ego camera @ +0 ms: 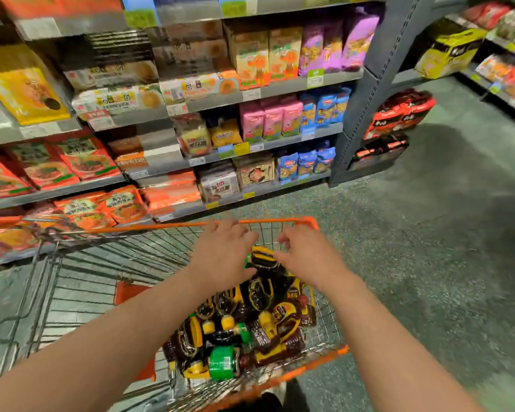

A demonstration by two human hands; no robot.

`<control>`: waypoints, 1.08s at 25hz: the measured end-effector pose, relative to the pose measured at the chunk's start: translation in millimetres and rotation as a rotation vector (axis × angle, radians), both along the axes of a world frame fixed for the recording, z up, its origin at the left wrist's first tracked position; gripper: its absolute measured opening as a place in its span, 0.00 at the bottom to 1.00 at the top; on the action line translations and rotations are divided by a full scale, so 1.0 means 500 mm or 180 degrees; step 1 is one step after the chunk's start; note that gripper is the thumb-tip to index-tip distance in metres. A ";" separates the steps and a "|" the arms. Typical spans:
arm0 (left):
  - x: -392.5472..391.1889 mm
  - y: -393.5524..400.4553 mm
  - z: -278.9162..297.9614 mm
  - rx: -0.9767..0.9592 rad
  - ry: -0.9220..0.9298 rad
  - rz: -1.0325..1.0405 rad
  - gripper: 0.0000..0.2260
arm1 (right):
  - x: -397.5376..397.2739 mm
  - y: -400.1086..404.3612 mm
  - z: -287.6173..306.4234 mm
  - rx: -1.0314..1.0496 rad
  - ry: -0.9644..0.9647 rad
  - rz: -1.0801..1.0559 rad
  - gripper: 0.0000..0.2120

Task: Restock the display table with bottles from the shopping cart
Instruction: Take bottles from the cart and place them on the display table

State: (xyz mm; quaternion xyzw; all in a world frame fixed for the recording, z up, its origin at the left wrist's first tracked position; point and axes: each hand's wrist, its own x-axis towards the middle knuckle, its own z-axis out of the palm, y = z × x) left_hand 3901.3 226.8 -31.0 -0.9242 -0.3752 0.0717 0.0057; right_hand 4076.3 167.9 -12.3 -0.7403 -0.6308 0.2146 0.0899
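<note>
An orange-rimmed wire shopping cart [161, 226] stands in front of me. A pile of several dark sauce bottles [250, 331] with yellow and green caps and labels lies in its near right part. My left hand [223, 257] and my right hand [308, 258] hover over the pile's far end, on either side of one dark bottle with a yellow label [262, 260]. The fingers of both hands are loosely bent, and neither hand grips anything. No display table is in view.
Grey shelves [250, 147] packed with noodle and snack packets run along the left and ahead of the cart. A shelf upright [369, 93] marks their right end. More shelves [500, 69] stand at the far right, with green speckled floor [428, 248] between.
</note>
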 end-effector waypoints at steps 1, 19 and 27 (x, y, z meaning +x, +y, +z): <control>0.006 0.013 -0.029 -0.0049 0.0097 -0.0028 0.33 | 0.006 0.010 -0.027 -0.0082 -0.0030 0.0040 0.17; 0.064 0.161 -0.470 -0.0434 0.0898 -0.0322 0.44 | -0.006 0.133 -0.536 -0.0858 -0.0129 -0.0115 0.49; 0.080 0.168 -0.465 -0.0568 0.1021 -0.0415 0.43 | 0.000 0.123 -0.529 -0.0875 0.0021 -0.0245 0.45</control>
